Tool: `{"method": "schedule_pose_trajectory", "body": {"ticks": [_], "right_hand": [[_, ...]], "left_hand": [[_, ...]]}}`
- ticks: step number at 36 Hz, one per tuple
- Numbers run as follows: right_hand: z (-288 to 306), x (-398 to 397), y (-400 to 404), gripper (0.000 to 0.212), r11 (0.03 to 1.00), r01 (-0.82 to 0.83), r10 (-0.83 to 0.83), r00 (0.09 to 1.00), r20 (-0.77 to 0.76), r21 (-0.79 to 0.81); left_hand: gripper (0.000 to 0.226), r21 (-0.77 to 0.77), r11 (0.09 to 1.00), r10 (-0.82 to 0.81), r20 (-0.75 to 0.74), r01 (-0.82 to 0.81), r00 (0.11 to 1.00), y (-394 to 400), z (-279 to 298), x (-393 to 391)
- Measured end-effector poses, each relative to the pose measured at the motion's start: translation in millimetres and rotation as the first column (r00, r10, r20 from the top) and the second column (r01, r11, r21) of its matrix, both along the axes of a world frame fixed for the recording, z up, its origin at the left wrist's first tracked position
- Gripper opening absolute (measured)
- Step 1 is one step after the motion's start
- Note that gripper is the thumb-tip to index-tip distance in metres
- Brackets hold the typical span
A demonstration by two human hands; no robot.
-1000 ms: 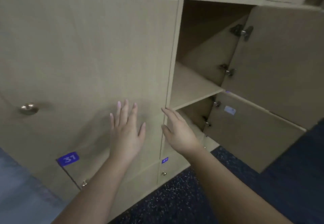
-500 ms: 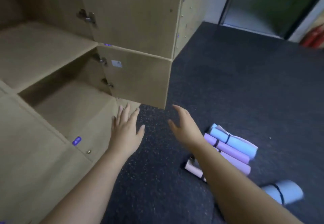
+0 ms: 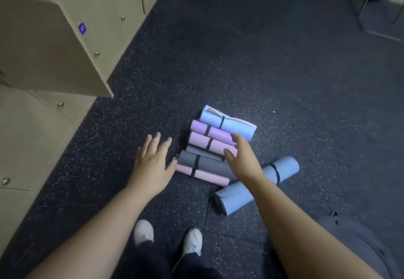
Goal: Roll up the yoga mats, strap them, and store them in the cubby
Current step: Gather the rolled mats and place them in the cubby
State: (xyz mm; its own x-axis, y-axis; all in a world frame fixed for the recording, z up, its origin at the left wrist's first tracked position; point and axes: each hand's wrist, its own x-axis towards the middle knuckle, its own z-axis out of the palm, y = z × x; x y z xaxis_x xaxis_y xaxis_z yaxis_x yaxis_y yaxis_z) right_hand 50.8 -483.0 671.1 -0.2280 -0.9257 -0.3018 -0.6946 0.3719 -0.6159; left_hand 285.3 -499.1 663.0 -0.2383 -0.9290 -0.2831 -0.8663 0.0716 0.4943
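Note:
Several rolled yoga mats, each bound with a black strap, lie side by side on the dark floor: a light blue mat (image 3: 227,123), a purple mat (image 3: 209,132), a pink mat (image 3: 207,145), a grey mat (image 3: 203,163) and a second pink mat (image 3: 203,175). A larger blue mat (image 3: 258,188) lies apart to the right. My left hand (image 3: 153,165) hovers open just left of the pile, fingers spread. My right hand (image 3: 242,158) hangs above the pile with relaxed fingers, holding nothing. The beige cubby unit (image 3: 43,125) stands at the left.
An open cubby door (image 3: 50,49) juts out at the upper left, over the floor. Numbered doors with round knobs line the unit. My two white shoes (image 3: 166,237) stand below the mats. A metal chair frame (image 3: 380,23) is at the far right.
My view swung from the cubby doors down to the floor. Both hands moved away from the cubby and now hover by the pile of rolled mats.

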Motion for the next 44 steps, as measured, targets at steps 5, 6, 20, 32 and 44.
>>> {"method": "schedule_pose_trajectory", "body": {"ticks": [5, 6, 20, 32, 44], "right_hand": [[-32, -28, 14, 0.056, 0.994, 0.069, -0.071, 0.997, 0.024, 0.086], [-37, -31, 16, 0.057, 0.992, 0.073, -0.075, 0.997, 0.025, 0.100], [-123, -71, 20, 0.054, 0.904, 0.159, -0.157, 0.987, -0.038, 0.397], [-239, -114, 28, 0.060, 0.803, 0.079, -0.095, 0.995, -0.005, 0.590], [-391, -220, 27, 0.056, 0.686, -0.149, 0.206, 0.978, 0.006, 0.712]], "left_hand": [[0.062, 0.081, 0.996, -0.049, 0.017, 0.047, 0.999, -12, -25, -26], [0.062, 0.096, 0.994, -0.056, 0.015, 0.054, 0.998, -14, -29, -29], [0.063, 0.348, 0.924, -0.206, 0.095, 0.161, 0.974, -74, -135, -81], [0.063, 0.461, 0.871, -0.248, 0.111, 0.172, 0.962, -65, -258, -139], [0.058, 0.602, 0.798, -0.093, 0.166, -0.026, 0.982, 11, -422, -242]]}}
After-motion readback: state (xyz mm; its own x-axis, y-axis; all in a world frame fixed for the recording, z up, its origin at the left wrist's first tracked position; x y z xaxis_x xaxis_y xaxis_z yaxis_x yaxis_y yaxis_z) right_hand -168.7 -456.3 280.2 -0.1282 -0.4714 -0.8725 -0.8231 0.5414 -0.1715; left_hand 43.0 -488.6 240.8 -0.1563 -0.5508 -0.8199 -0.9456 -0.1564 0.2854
